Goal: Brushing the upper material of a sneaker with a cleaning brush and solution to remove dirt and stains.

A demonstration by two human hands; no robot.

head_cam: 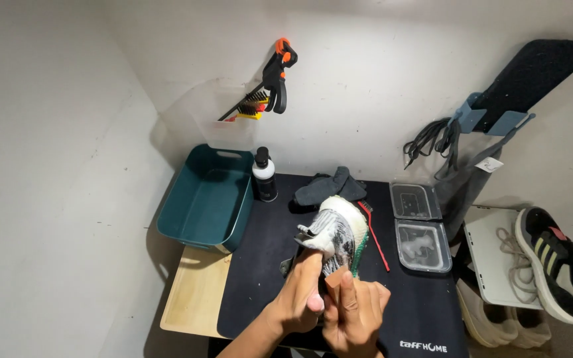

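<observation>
right hand (356,311) fingers around brush (335,282)

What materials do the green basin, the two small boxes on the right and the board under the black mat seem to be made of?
Green basin: likely moulded plastic, smooth with a dull sheen and rounded rim.
Two small boxes: clear thin plastic; the mat shows through them.
Board: pale wood or wood laminate, with faint grain and a matt finish.

Dim indoor light from above, soft shadows on walls, sharp focus, slight wide-angle bending at edges
</observation>
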